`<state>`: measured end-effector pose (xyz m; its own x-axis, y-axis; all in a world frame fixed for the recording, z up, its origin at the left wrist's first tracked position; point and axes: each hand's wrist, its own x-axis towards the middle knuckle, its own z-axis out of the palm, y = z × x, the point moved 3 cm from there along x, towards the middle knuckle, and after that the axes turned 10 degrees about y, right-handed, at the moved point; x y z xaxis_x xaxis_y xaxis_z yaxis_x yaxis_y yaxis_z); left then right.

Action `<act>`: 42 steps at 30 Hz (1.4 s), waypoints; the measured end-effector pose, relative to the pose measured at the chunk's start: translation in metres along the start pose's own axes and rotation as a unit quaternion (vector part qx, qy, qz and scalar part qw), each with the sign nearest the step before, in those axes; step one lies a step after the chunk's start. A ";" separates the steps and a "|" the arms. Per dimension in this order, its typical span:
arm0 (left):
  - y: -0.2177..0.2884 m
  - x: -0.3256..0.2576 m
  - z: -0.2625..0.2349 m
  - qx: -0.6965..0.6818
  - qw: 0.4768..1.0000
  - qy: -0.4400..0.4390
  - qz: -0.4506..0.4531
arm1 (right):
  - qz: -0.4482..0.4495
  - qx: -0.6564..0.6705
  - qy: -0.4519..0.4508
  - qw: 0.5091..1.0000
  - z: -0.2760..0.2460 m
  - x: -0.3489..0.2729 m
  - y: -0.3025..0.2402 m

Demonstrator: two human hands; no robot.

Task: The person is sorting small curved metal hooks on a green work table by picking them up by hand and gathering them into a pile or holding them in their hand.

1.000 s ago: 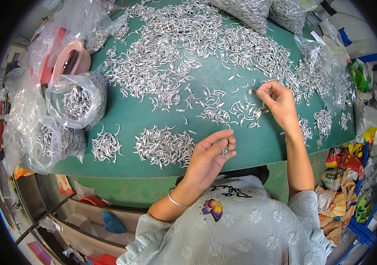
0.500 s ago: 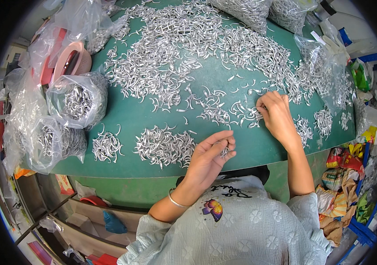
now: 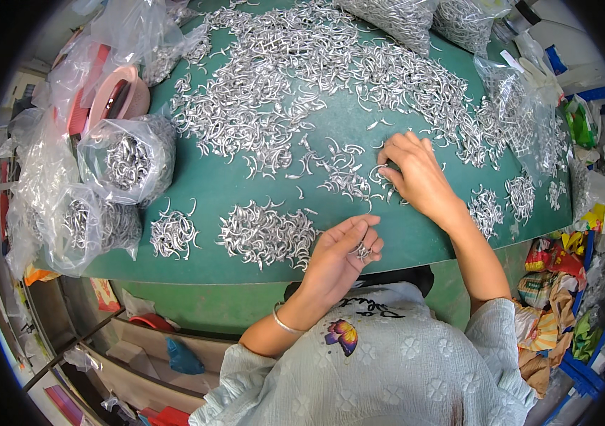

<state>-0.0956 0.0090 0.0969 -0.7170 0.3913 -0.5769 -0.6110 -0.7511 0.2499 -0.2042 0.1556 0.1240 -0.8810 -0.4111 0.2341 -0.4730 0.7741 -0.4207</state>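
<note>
My left hand [image 3: 339, 254] hovers over the table's near edge, fingers curled round a few small curved silver pieces [image 3: 361, 251] that look like metal hooks. Farther off and to the right, my right hand [image 3: 416, 174] bends down over the loose scatter of the same pieces [image 3: 345, 174]. Its thumb and fingers are drawn together at the table top; what lies between the tips is hidden. Just left of my left hand sits a dense pile of pieces [image 3: 263, 233], and a smaller pile [image 3: 173, 234] lies beyond it.
A broad heap [image 3: 267, 85] covers the far part of the green table [image 3: 196, 184]. Filled clear bags [image 3: 128, 160] and a pink basket [image 3: 125, 92] crowd the left side. More full bags [image 3: 398, 21] stand at the back. Small piles [image 3: 485, 213] lie at the right.
My right hand has moved left over the scattered pieces, its wrist turning with it. My left hand stays nearly in place, still curled round its pieces.
</note>
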 end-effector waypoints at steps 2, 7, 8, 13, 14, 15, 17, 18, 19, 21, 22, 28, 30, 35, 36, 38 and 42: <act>0.001 -0.001 0.000 0.010 1.000 0.010 0.004 | -0.010 0.003 0.008 1.000 -0.001 0.002 0.004; 0.000 -0.001 -0.004 0.013 1.000 0.005 0.016 | 0.113 0.135 0.000 0.984 -0.015 -0.005 0.016; 0.000 -0.001 -0.004 0.018 1.000 0.010 0.019 | 0.143 0.179 0.022 0.973 -0.017 -0.008 0.016; 0.000 0.000 -0.007 0.039 0.999 0.009 0.032 | 0.114 0.148 0.073 0.980 -0.021 -0.017 0.024; 0.001 -0.001 -0.005 0.050 0.998 0.024 0.034 | 0.126 0.172 0.080 0.974 -0.023 -0.018 0.021; 0.002 -0.002 -0.002 0.061 0.997 0.040 0.036 | 0.137 0.196 0.087 0.967 -0.027 -0.022 0.014; 0.005 -0.001 0.005 0.026 0.997 0.052 0.051 | 0.146 0.232 0.070 0.959 -0.031 -0.029 -0.008; 0.006 0.000 0.008 0.009 0.997 0.057 0.057 | 0.078 0.234 0.044 0.968 -0.026 -0.032 -0.020; 0.005 0.002 0.009 -0.003 0.996 0.062 0.058 | 0.011 0.233 0.019 0.972 -0.023 -0.033 -0.029; 0.003 0.006 0.006 -0.029 0.995 0.072 0.059 | 0.026 0.258 0.022 0.966 -0.026 -0.031 -0.026; 0.002 0.007 0.001 -0.024 0.997 0.057 0.052 | 0.031 0.272 0.022 0.961 -0.025 -0.029 -0.024; 0.002 0.003 -0.005 -0.034 0.999 0.038 0.011 | 0.039 0.062 0.029 0.997 -0.019 -0.029 -0.001; 0.001 0.004 -0.006 -0.041 0.999 0.017 0.005 | 0.012 0.011 0.023 1.000 -0.017 -0.029 -0.007; 0.004 0.000 -0.005 -0.060 0.998 0.011 0.017 | 0.206 0.102 0.089 0.969 -0.036 -0.026 0.031; 0.005 0.000 -0.005 -0.052 0.998 0.031 0.023 | 0.165 0.065 0.108 0.978 -0.033 -0.026 0.033; 0.004 0.002 -0.001 -0.031 0.998 0.044 0.023 | 0.119 -0.012 0.118 0.986 -0.022 -0.028 0.034; 0.003 0.001 0.005 0.004 0.999 0.046 0.022 | 0.121 -0.034 0.102 0.987 -0.018 -0.025 0.034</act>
<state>-0.0999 0.0094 0.1014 -0.7096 0.3063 -0.6345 -0.5824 -0.7618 0.2836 -0.1984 0.2008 0.1194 -0.9445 -0.1104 0.3093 -0.2418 0.8711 -0.4274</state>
